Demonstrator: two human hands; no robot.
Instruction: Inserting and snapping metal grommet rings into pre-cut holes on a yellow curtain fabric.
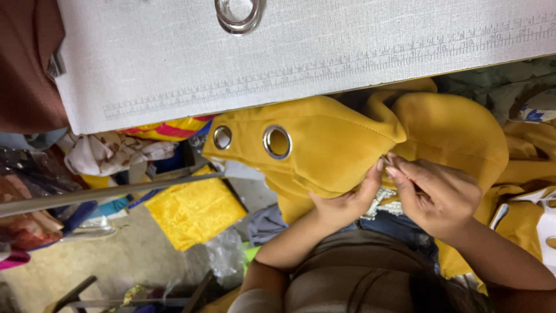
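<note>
A mustard-yellow curtain cloth [324,145] with two metal eyelets [277,141] hangs from the table edge into my lap. My left hand [343,204] grips a fold of this cloth from below, thumb up against its edge. My right hand [433,196] is right beside it, fingers pinched on what looks like a small thin metal tool [386,157] whose tip touches the cloth's fold. The two hands almost touch at the fingertips. More of the same yellow cloth [463,127] bunches behind and to the right of my right hand.
A white cloth-covered table [174,64] with a ruler scale along its edge fills the top, with a metal ring [238,16] on it. Brown fabric [26,64] lies at left. Below are a metal bar [104,192], shiny yellow fabric [194,211], plastic bags and mixed cloth piles on the floor.
</note>
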